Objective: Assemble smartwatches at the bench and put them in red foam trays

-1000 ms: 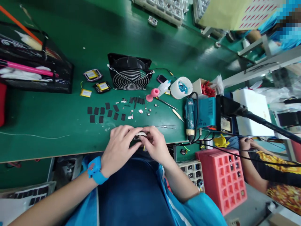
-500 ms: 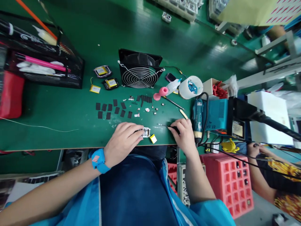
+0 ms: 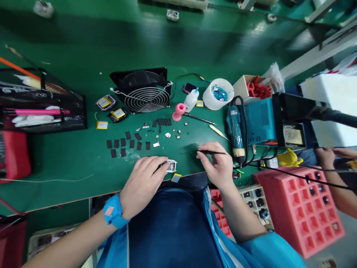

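White casing lies between the hands, seemingly left-held.

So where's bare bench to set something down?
Between the red case and black pads, and behind the fan; a smaller patch separates the white casing from the right hand. Crowded: right of the fan, around bottle and white tub.

left hand grips small white-framed electronic housing over green counter, near side | flat yellow-and-grey battery just beside housing, nearer | right hand holds slim dark tweezers | far: black fan with silver wire guard | right: teal cylindrical power screwdriver
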`<state>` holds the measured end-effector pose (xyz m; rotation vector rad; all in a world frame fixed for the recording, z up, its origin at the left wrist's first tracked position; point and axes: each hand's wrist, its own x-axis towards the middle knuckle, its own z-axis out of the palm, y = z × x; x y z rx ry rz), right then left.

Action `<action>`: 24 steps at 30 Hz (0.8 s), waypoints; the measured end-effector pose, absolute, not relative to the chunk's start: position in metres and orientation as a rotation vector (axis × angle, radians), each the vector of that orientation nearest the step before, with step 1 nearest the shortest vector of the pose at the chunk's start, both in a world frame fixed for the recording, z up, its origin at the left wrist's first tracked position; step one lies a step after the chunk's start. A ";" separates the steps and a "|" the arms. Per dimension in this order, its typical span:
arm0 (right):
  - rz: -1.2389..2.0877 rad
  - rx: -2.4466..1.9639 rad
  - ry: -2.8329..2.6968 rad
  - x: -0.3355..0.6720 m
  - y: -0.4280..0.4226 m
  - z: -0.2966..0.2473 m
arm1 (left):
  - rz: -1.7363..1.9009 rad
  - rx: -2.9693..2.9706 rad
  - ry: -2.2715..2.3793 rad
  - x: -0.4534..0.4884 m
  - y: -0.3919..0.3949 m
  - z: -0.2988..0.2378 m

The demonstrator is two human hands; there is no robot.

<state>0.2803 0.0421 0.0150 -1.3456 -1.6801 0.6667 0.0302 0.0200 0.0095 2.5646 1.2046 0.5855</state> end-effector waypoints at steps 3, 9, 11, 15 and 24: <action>0.761 -1.330 -1.680 0.285 0.042 0.015 | 0.588 2.580 1.182 0.032 0.026 0.014; 1.118 -1.250 -1.373 0.266 0.029 0.005 | 0.645 2.589 1.139 0.032 0.032 0.012; 1.206 -1.213 -1.323 0.254 0.025 0.004 | 0.664 2.596 1.136 0.031 0.031 0.010; 1.195 -1.204 -1.359 0.238 0.023 0.005 | 0.685 2.588 1.132 0.030 0.028 0.006; 1.080 -1.172 -1.513 0.236 0.023 0.006 | 0.707 2.515 1.169 0.030 0.025 0.003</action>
